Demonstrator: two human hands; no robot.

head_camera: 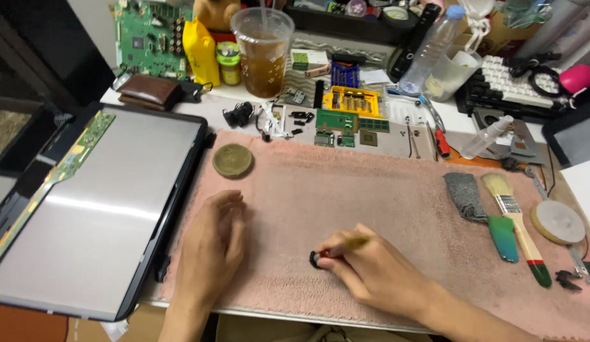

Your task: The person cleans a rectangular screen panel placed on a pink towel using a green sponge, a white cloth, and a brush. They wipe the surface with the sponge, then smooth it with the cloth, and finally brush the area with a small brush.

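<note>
Head view: right hand (365, 266) grip pinching small black part (315, 259) on pink towel (371, 190), left hand (212, 250) loosely curled, empty.

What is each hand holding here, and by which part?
The right hand pinches a small yellow-handled tool near its red front end, against a small black part. The left hand holds nothing, resting on the pink towel.
</note>
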